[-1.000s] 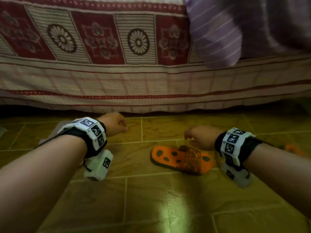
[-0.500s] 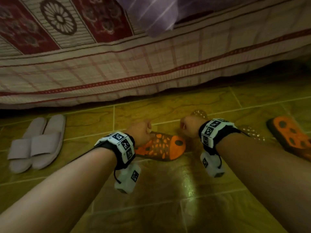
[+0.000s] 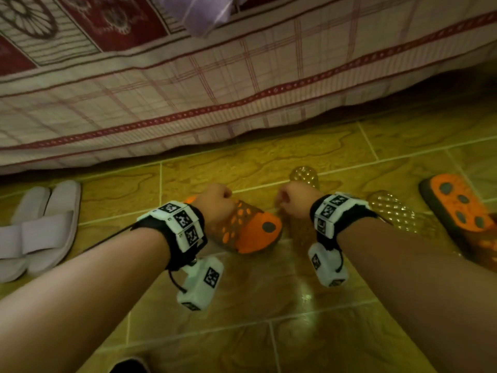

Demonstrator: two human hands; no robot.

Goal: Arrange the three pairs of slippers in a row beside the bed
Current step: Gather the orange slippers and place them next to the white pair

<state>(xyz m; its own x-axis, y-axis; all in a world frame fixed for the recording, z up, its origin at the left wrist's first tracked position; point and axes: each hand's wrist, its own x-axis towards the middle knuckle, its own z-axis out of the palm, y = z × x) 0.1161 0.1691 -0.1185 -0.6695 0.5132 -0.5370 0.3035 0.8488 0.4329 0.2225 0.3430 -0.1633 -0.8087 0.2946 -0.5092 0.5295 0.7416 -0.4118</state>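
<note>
Both forearms stretched forward and down over the tiled floor (image 3: 242, 332); left hand (image 3: 213, 201) fist-curled, fingers gripping an orange slipper (image 3: 250, 230); right hand (image 3: 294, 199) curled closed over a clear slipper (image 3: 305, 176), grip unclear.

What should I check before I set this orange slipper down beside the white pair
1. Left hand on the orange slipper: closed over its strap, ok.
2. Right hand load: fist closed near a clear slipper, grip cannot tell.
3. White pair: side by side near the bed skirt, ok.
4. Floor between white pair and orange slipper: bare, ok.
5. Second orange slipper: far right, apart from its mate, not ok.
6. Second clear slipper: angled, not in row, not ok.
</note>
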